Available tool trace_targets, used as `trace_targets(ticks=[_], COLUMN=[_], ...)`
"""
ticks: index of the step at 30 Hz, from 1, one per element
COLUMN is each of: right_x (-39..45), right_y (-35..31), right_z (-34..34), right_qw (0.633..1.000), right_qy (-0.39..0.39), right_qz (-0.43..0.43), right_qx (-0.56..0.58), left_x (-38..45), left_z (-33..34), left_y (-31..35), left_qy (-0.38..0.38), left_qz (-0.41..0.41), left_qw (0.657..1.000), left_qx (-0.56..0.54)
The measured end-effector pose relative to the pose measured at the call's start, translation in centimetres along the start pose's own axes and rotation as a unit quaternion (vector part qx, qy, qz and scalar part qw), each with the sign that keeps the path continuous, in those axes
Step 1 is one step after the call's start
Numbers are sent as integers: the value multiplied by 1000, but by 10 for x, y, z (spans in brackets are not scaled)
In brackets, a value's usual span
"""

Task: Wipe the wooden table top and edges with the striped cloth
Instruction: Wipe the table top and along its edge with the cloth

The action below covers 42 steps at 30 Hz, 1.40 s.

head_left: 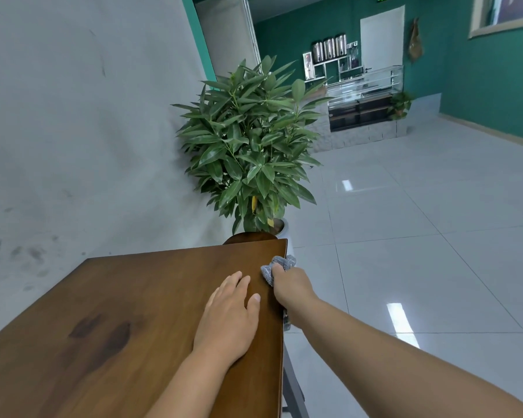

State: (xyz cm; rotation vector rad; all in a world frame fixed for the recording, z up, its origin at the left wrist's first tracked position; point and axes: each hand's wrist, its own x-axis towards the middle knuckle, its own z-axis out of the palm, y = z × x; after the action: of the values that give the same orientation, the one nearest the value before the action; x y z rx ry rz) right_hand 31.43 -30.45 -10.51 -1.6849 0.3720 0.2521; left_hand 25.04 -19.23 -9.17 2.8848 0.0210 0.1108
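Striped cloth [277, 269], grey and nubbly, sits bunched into a crumpled wad in the right grip [290, 285], whose fingers curl round it and press it against the desk's right-hand edge, close to the far corner. A dangling end of the same fabric shows lower down along that edge, under the right forearm. Just to the left of that grip, the left grip [228, 315] is released, lying palm-down with straight fingers on the desk [127, 312], thumb near the rim. That desk is a flat slab of brown wood with a smooth, satin sheen, squared corners and two darker blotches in the grain well to the left of both grips. A grey metal leg slants down beneath its right edge. Beyond the right grip, past the far corner, stands a potted plant [248, 146] with dense, glossy, lance-shaped leaves in a pale rounded pot. To the right of the grips spreads a floor [420, 236] of large, shiny, pale tiles.
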Motion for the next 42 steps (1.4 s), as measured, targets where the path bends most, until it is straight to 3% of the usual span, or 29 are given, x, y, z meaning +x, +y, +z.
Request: trace_targets(ticks=[6,19,28,42], right_x=[-18,-3,-30,-7], right_y=[26,-2,32,3], right_z=[4,2,5,1], right_qw=[999,1000,1000,1000], right_qy=[-17,11,-10,7], right_qz=[-32,-3,-17,-1], right_qx=[-12,1,8,8], left_x=[-18,-20,-35,-36], left_z=[-2,-2,-1,-1], left_y=[-2,1,-1,0], left_qy=[-6,3,6,11], left_qz=[12,6,3,4], left_qw=[1000,1000,1000,1000], left_qx=[-2,-2,6,3])
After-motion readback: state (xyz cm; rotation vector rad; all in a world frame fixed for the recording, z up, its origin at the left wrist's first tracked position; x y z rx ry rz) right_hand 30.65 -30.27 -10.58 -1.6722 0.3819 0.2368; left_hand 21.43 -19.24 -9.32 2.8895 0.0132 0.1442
